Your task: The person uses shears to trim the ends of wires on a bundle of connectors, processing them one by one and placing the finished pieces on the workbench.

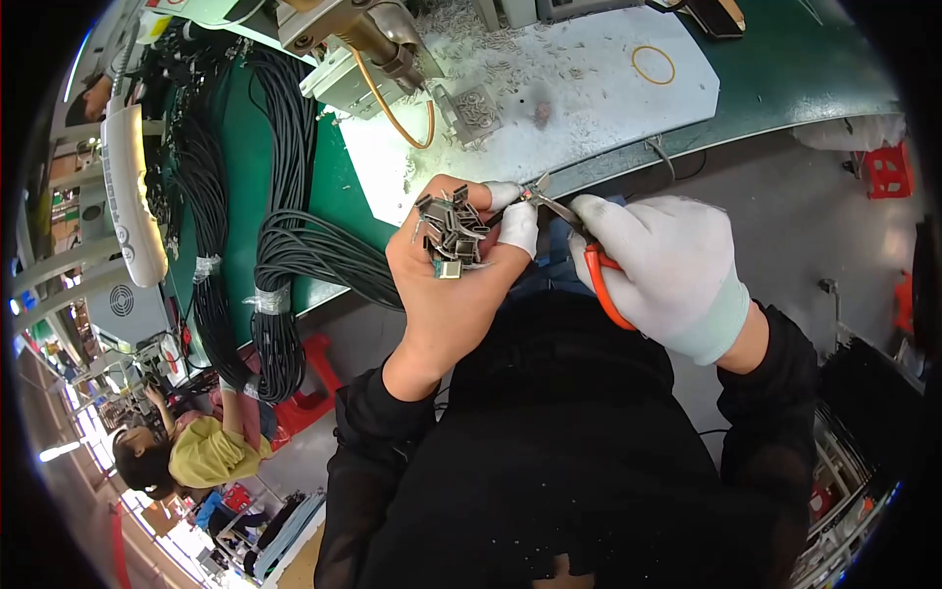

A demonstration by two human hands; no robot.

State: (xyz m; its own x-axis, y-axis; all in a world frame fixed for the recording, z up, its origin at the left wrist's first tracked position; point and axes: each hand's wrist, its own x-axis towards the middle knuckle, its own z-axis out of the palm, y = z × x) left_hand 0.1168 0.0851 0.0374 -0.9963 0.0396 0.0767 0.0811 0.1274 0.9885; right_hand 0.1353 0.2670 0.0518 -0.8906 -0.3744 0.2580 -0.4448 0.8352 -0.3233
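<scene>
My left hand (442,285) is closed, its palm side up, around a cluster of small metal-shelled connectors (453,234) on black cable ends. White tape or finger cots cover its thumb and forefinger tips, which pinch one cable end. My right hand (667,265), in a white glove, grips pliers (608,287) with red-orange handles. The metal jaws of the pliers meet the pinched cable end just beyond the left fingertips; whether they are fully closed on it cannot be made out.
Thick bundles of black cable (280,255) lie over the green table (339,187) at left. A press-like machine (368,59) stands on a white board (589,79) strewn with small metal bits and a rubber band (653,65). A lamp (132,196) and a co-worker (201,447) are at left.
</scene>
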